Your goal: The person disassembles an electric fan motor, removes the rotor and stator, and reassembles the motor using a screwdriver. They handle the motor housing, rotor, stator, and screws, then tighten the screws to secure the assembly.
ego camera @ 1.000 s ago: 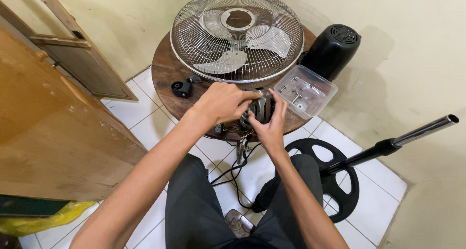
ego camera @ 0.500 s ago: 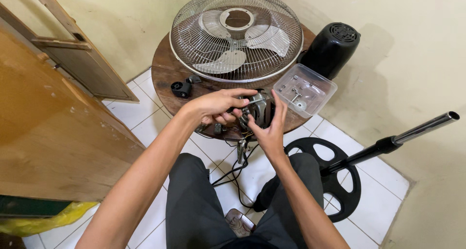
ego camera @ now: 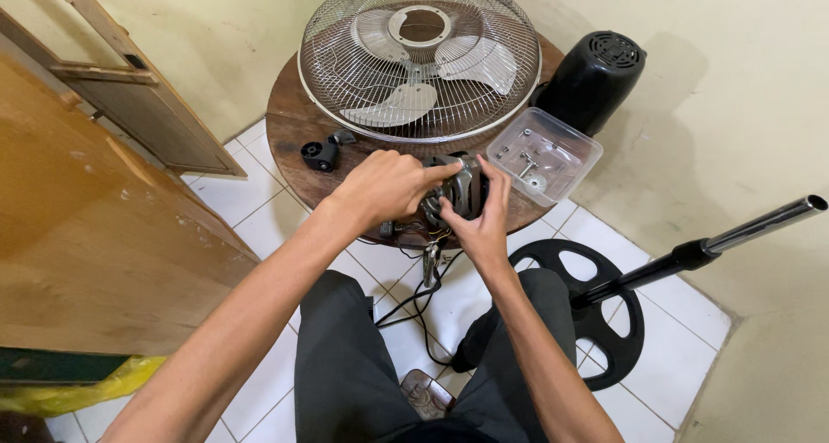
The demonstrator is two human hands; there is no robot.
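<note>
Fingers [ego camera: 413, 177] of the left hand [ego camera: 384, 186] are curled over the top of a grey metal fan motor [ego camera: 459, 190]; fingers of the right hand [ego camera: 477, 223] are wrapped around its right side, thumb pressed on the front. The motor is gripped by both hands at the near edge of a round wooden table [ego camera: 294, 128]. Thin wires [ego camera: 421, 292] are seen hanging from the motor down over the near edge. A wire fan guard [ego camera: 420, 59] with pale blades inside is laid flat across the far half of the table. A clear plastic tray [ego camera: 555, 156] with small screws is set at the right edge, just beside the motor. A small black knob [ego camera: 319, 155] is placed near the left edge. A black motor cover [ego camera: 591, 79] is noted beyond the right edge, against the wall. A black stand base [ego camera: 596, 318] with its pole is seen on the tiled floor.
</note>
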